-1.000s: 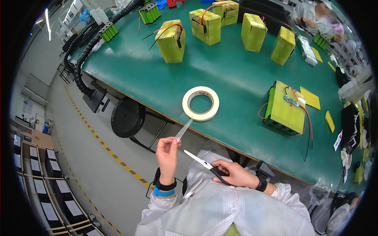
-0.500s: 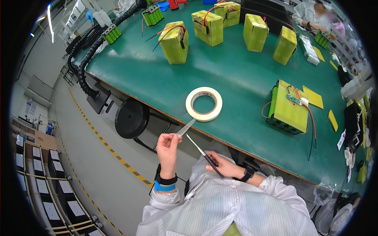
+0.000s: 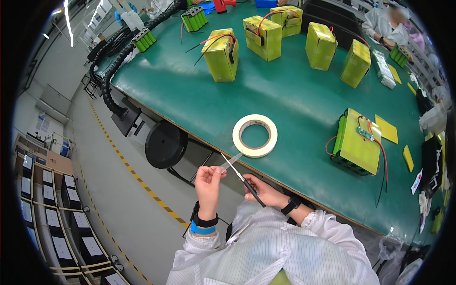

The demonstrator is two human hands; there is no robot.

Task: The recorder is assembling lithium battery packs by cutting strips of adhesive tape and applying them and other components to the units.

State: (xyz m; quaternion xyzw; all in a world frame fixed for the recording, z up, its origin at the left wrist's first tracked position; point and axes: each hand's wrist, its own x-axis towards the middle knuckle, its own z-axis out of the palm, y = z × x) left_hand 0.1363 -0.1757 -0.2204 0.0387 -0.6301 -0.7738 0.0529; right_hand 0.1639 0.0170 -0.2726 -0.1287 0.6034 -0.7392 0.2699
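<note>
A roll of cream tape (image 3: 256,153) lies flat near the table's front edge, and a translucent strip (image 3: 230,165) stretches from it toward me. My left hand (image 3: 207,186) is closed, pinching the strip's free end between thumb and fingers. In my right hand (image 3: 267,193) is a pair of scissors (image 3: 244,181) with slim silver blades and a black handle, seen nearly edge-on. Its blades lie across the strip, close to my left fingertips. Whether the blades are apart cannot be made out.
A yellow-green battery pack (image 3: 357,147) with a circuit board and wires lies on the green table (image 3: 294,118) at right. Several wrapped packs (image 3: 221,61) stand farther back. A black stool (image 3: 166,144) sits by the left edge. A person (image 3: 387,26) works at the far right.
My right hand has raised the scissors so the blades now cross the strip near my left fingers. My left hand still pinches the strip. The whole view has shifted slightly.
</note>
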